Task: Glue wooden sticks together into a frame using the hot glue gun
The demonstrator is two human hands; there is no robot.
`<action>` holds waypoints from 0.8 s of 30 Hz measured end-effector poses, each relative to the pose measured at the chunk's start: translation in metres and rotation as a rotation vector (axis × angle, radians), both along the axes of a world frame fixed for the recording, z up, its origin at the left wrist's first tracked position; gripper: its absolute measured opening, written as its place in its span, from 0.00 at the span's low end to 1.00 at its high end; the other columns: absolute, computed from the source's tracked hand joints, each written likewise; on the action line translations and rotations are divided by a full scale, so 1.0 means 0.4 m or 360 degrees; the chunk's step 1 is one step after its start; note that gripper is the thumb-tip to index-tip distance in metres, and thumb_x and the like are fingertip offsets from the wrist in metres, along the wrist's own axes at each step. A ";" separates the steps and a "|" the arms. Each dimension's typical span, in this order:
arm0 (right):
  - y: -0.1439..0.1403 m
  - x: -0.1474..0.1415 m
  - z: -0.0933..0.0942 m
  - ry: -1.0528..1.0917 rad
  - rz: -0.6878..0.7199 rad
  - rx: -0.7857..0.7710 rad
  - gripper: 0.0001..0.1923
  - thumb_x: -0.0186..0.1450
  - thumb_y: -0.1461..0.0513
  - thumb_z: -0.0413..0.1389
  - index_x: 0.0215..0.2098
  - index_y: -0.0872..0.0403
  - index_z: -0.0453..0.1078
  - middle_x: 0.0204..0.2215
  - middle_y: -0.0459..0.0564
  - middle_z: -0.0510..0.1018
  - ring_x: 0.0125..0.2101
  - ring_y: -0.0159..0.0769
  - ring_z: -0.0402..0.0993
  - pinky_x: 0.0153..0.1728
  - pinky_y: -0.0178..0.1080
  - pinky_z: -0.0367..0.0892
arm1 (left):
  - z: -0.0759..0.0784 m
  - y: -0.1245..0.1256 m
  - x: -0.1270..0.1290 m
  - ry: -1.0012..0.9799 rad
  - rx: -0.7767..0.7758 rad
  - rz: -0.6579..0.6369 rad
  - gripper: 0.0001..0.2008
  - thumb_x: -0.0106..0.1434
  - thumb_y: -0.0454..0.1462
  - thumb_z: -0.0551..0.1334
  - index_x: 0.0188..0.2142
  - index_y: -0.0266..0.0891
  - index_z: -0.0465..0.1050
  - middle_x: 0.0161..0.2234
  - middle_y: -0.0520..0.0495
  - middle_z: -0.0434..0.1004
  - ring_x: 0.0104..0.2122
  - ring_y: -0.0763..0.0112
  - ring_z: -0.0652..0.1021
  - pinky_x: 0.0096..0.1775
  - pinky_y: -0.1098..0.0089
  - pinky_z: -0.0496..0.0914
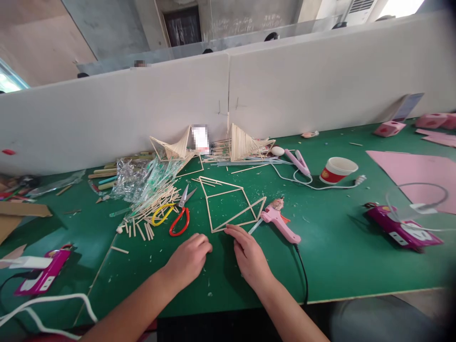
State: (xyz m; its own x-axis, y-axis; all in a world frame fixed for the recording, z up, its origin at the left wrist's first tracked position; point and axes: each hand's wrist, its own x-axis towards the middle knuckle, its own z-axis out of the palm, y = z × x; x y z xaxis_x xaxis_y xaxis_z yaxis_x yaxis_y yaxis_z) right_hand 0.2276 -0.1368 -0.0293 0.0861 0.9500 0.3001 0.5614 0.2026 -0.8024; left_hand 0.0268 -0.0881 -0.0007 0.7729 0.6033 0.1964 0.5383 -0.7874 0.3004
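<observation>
A frame of thin wooden sticks (207, 209) lies on the green table in front of me, with a slanting triangular part at its right side. My right hand (249, 256) is at its near edge, fingers stretched out and fingertips at the near stick. To the left, my left hand (190, 259) rests on the table with fingers curled in, and I see nothing in it. Scissors (181, 211) with one yellow and one red handle lie partly open beyond my left hand. A pink glue gun (281, 223) lies close to the frame's right corner.
Loose sticks (156, 206) and clear plastic wrapping (131, 175) cover the left back. Two finished-looking stick models (242, 145) (178, 147) stand by the white partition (302, 80). A paper cup (338, 170), purple power strips (402, 225) (50, 273) and pink sheet (409, 175) lie around.
</observation>
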 end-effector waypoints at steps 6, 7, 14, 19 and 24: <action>0.002 0.003 0.002 0.0052 -0.0010 -0.0047 0.23 0.62 0.70 0.44 0.48 0.51 0.74 0.52 0.52 0.76 0.53 0.40 0.72 0.54 0.48 0.68 | -0.007 0.042 -0.153 -0.0044 0.0162 0.0315 0.13 0.63 0.25 0.50 0.36 0.39 0.70 0.35 0.45 0.74 0.37 0.64 0.76 0.38 0.67 0.73; 0.002 0.004 0.002 0.0067 -0.0010 -0.0050 0.22 0.63 0.70 0.44 0.47 0.50 0.74 0.52 0.52 0.76 0.53 0.40 0.72 0.54 0.48 0.68 | -0.008 0.043 -0.165 -0.0058 0.0194 0.0363 0.13 0.63 0.26 0.49 0.37 0.39 0.71 0.36 0.44 0.75 0.37 0.64 0.76 0.38 0.66 0.73; 0.001 0.004 0.005 0.0226 0.0009 -0.0101 0.17 0.68 0.62 0.46 0.48 0.51 0.74 0.52 0.52 0.76 0.54 0.41 0.71 0.57 0.49 0.64 | 0.021 -0.083 -0.032 -0.0075 0.0217 0.0092 0.18 0.68 0.30 0.50 0.54 0.39 0.67 0.57 0.42 0.69 0.57 0.63 0.69 0.58 0.62 0.66; -0.012 0.009 0.019 0.0320 0.0011 -0.0159 0.18 0.69 0.55 0.47 0.50 0.51 0.73 0.52 0.53 0.77 0.54 0.42 0.70 0.57 0.49 0.63 | 0.001 -0.171 0.106 0.0196 -0.0201 -0.0479 0.37 0.65 0.51 0.56 0.66 0.33 0.49 0.65 0.36 0.54 0.64 0.54 0.57 0.63 0.55 0.56; -0.016 0.009 0.023 0.0355 0.0037 -0.0173 0.18 0.70 0.53 0.46 0.48 0.49 0.74 0.51 0.51 0.77 0.54 0.41 0.71 0.57 0.49 0.63 | -0.040 -0.165 0.112 0.0321 -0.0332 -0.0381 0.42 0.64 0.53 0.55 0.68 0.35 0.38 0.69 0.38 0.39 0.67 0.52 0.48 0.65 0.50 0.50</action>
State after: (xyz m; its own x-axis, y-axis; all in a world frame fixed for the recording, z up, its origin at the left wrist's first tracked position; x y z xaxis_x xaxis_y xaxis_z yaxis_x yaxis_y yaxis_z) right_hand 0.2313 -0.1432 -0.0202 0.1162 0.9782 0.1722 0.3640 0.1194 -0.9237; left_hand 0.0717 -0.1542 -0.0169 0.9076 0.4117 -0.0824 0.4110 -0.8312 0.3744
